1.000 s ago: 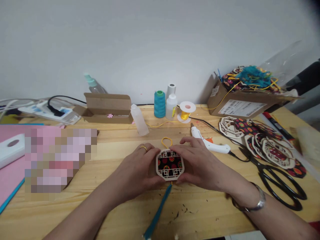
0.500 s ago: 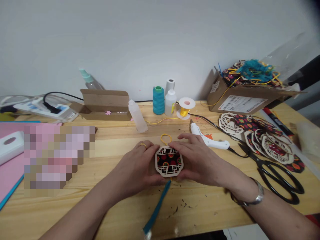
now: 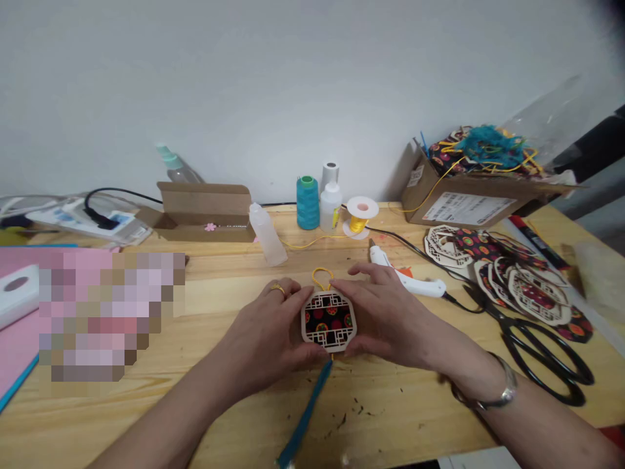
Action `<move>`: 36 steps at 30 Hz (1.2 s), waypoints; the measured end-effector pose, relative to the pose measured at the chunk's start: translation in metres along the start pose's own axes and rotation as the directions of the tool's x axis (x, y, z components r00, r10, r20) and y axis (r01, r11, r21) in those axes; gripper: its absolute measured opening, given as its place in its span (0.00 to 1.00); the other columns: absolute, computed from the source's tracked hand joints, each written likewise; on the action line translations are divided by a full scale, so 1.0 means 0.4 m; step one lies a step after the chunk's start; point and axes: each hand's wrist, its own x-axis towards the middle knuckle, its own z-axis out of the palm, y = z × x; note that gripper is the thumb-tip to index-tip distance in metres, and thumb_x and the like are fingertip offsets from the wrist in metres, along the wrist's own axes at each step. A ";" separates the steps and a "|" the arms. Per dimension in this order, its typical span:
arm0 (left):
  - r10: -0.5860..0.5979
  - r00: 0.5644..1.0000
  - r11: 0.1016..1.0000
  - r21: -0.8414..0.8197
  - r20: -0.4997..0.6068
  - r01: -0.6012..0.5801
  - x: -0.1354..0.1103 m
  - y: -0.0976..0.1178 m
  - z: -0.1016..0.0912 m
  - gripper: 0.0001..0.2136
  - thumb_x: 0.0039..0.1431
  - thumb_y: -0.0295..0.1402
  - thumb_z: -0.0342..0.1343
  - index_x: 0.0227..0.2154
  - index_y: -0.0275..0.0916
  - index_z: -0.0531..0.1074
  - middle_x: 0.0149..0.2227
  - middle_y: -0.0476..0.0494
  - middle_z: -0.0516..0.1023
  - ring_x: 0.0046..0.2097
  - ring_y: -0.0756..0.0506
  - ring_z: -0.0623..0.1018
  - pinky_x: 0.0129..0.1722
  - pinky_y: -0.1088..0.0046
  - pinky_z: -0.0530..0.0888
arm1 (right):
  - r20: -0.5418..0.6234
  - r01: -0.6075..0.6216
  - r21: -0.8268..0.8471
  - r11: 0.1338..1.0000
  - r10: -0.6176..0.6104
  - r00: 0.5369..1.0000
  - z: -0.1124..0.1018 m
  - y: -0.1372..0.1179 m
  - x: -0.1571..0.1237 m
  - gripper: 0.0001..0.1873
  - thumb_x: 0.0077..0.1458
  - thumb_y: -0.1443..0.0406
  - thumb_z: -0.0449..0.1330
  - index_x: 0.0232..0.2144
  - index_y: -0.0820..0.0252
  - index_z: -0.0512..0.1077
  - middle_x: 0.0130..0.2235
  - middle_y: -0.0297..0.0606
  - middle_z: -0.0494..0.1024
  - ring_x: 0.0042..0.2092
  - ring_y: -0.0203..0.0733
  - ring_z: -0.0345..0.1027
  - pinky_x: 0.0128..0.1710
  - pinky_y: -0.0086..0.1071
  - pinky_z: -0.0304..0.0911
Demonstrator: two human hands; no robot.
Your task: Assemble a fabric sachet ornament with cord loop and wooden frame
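A small wooden lattice ornament (image 3: 329,320) with dark patterned cloth in its middle lies on the wooden table (image 3: 205,404). My left hand (image 3: 271,329), with a ring, grips its left side. My right hand (image 3: 385,316) grips its right side, fingers curled over the top edge. A yellow cord loop (image 3: 322,277) sticks out above the ornament, and a teal tassel (image 3: 305,417) trails from its lower edge toward me.
A white glue gun (image 3: 407,280) and black scissors (image 3: 541,352) lie to the right, beside a pile of finished ornaments (image 3: 517,277). Thread spools (image 3: 307,202), bottles (image 3: 266,233) and cardboard boxes (image 3: 473,195) stand along the wall. A pink sheet (image 3: 19,339) lies at the left.
Both hands stay on the ornament, pressing its sides; the view shifts slightly, the hands barely move.
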 end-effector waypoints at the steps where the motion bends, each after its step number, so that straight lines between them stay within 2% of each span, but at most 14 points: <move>1: 0.001 1.000 1.000 0.002 -0.003 -0.001 0.000 0.000 0.001 0.27 0.48 0.47 0.57 0.51 0.44 0.63 0.47 0.41 0.66 0.46 0.40 0.69 0.42 0.61 0.69 | 0.002 -0.001 0.000 1.000 0.001 1.000 0.000 0.000 0.000 0.38 0.45 0.53 0.63 0.56 0.57 0.58 0.52 0.41 0.70 0.56 0.52 0.50 0.52 0.45 0.50; 8: 0.007 1.000 1.000 0.001 -0.009 -0.007 -0.004 0.003 0.001 0.27 0.48 0.46 0.58 0.51 0.44 0.62 0.46 0.42 0.66 0.45 0.40 0.69 0.42 0.61 0.69 | -0.011 0.010 0.000 1.000 -0.010 1.000 -0.002 0.000 0.003 0.38 0.45 0.52 0.63 0.56 0.57 0.57 0.53 0.39 0.69 0.56 0.52 0.51 0.52 0.44 0.50; 16: 0.012 1.000 1.000 0.004 0.015 -0.012 -0.002 0.003 0.006 0.28 0.49 0.45 0.57 0.52 0.43 0.62 0.46 0.41 0.66 0.45 0.40 0.69 0.43 0.60 0.69 | -0.006 0.005 -0.011 1.000 -0.005 1.000 0.003 -0.003 0.003 0.37 0.45 0.54 0.64 0.56 0.58 0.59 0.51 0.43 0.70 0.56 0.52 0.51 0.52 0.43 0.51; 24: 0.014 1.000 1.000 0.009 0.026 -0.014 -0.001 0.001 0.008 0.27 0.49 0.46 0.57 0.52 0.43 0.62 0.46 0.41 0.66 0.44 0.41 0.70 0.43 0.61 0.69 | 0.006 0.000 -0.002 1.000 0.000 1.000 0.004 -0.006 0.007 0.37 0.45 0.54 0.64 0.56 0.56 0.59 0.51 0.40 0.70 0.56 0.51 0.51 0.51 0.42 0.51; 36: -0.005 1.000 0.998 0.065 0.025 0.003 0.000 0.007 0.009 0.27 0.49 0.48 0.56 0.51 0.45 0.63 0.47 0.42 0.65 0.43 0.40 0.72 0.38 0.62 0.71 | 0.006 0.005 -0.017 1.000 -0.005 1.000 0.009 0.001 0.005 0.37 0.44 0.55 0.65 0.55 0.57 0.60 0.50 0.41 0.72 0.56 0.50 0.51 0.52 0.43 0.49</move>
